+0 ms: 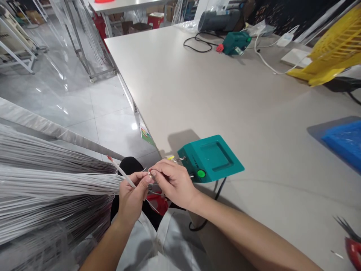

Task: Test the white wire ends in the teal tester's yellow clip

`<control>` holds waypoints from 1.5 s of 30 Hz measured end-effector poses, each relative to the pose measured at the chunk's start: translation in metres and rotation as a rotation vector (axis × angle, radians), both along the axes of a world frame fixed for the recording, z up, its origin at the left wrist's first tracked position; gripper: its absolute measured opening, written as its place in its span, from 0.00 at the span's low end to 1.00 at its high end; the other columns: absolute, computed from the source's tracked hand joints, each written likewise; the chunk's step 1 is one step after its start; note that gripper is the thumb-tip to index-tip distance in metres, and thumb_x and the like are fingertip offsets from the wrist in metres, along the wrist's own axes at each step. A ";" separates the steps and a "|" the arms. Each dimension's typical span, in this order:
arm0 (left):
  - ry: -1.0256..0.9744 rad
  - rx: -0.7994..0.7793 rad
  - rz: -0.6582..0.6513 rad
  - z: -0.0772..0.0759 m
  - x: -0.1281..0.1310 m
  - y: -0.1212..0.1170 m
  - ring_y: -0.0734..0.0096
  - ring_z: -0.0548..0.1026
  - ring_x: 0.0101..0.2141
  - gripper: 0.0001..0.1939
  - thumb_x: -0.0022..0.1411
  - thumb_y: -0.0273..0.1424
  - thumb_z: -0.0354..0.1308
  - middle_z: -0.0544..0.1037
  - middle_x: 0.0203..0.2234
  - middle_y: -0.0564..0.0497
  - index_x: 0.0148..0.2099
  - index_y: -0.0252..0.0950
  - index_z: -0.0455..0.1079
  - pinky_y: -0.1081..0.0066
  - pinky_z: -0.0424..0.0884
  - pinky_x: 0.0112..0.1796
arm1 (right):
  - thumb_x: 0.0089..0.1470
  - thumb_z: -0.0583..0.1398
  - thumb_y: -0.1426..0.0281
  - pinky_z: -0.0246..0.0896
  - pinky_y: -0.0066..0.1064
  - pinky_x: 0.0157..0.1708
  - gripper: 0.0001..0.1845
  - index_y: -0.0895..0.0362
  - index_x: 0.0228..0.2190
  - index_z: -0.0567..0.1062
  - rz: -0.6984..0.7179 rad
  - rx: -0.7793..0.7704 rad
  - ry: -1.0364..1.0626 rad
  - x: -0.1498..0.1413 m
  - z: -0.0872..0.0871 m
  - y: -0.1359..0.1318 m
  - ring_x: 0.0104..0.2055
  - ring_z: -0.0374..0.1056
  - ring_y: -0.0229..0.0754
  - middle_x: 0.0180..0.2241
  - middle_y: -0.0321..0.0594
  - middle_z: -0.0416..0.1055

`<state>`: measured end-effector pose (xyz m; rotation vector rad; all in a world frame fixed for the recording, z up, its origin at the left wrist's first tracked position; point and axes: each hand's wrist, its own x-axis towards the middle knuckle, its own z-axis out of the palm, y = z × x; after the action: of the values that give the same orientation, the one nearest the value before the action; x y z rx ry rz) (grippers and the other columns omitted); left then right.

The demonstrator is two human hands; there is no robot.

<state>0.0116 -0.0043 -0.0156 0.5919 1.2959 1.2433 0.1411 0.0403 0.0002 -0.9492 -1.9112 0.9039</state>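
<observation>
Legible text: basically nil. Green sheet-metal tester-like box (214, 158) with a recessed square in its top: short dark lettering on the sloped front, too small to read. Round lit-green button (201, 173) sits beside that lettering. Printed card in green, white and red (146, 135) shows past the table edge, print not readable. Beige machine on a white frame (11, 39), far left, carries dark characters, also unreadable.

Hands: left hand (131, 197) has thumb and index together, pinching a tiny white-and-red wire end (149, 172). Right hand (179, 184) meets it there, thumb and index clamped on the same bit. Exact shape hidden by the fingertips. Wire end is just left of the green box, off the table edge, above the lap.

Slim white cable with a reddish tip (121, 171) lies across the left hand, tip up and left. Thick bundle of pale grey cables (70, 182) runs in from the left, right up near that hand.

Metal clip (179, 159) sticks out of the box front, yellow piece (171, 157) by its outer end. Box stands on the light grey tabletop (197, 86), near its left edge.
</observation>
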 end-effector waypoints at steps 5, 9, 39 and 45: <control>0.023 0.005 -0.010 0.002 -0.002 -0.002 0.85 0.58 0.17 0.07 0.51 0.33 0.62 0.72 0.19 0.55 0.30 0.33 0.74 0.81 0.53 0.17 | 0.54 0.52 0.74 0.61 0.28 0.30 0.10 0.57 0.27 0.72 -0.031 0.036 -0.070 0.003 0.004 0.002 0.29 0.65 0.37 0.25 0.39 0.69; 0.132 0.014 -0.010 0.008 -0.005 -0.001 0.79 0.67 0.23 0.06 0.51 0.32 0.62 0.74 0.20 0.54 0.29 0.34 0.74 0.79 0.62 0.26 | 0.54 0.53 0.74 0.63 0.29 0.33 0.08 0.58 0.33 0.73 -0.080 0.056 -0.057 0.009 0.011 0.006 0.32 0.66 0.37 0.30 0.41 0.70; -0.488 -0.106 -0.205 0.003 -0.010 0.000 0.91 0.51 0.12 0.11 0.45 0.33 0.67 0.68 0.15 0.56 0.24 0.31 0.70 0.84 0.44 0.14 | 0.47 0.62 0.66 0.59 0.22 0.19 0.09 0.59 0.24 0.76 0.146 -0.676 0.539 -0.006 -0.001 -0.001 0.20 0.65 0.30 0.25 0.35 0.68; -0.286 -0.045 -0.115 0.005 -0.010 -0.002 0.90 0.54 0.13 0.08 0.48 0.32 0.65 0.71 0.17 0.54 0.26 0.31 0.73 0.84 0.46 0.14 | 0.51 0.59 0.71 0.61 0.26 0.27 0.09 0.58 0.23 0.76 -0.002 -0.425 0.343 -0.008 -0.006 -0.004 0.26 0.64 0.35 0.20 0.36 0.69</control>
<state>0.0018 -0.0062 -0.0108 0.4326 1.0334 1.1541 0.1328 0.0364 -0.0053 -0.9601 -1.4543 1.4085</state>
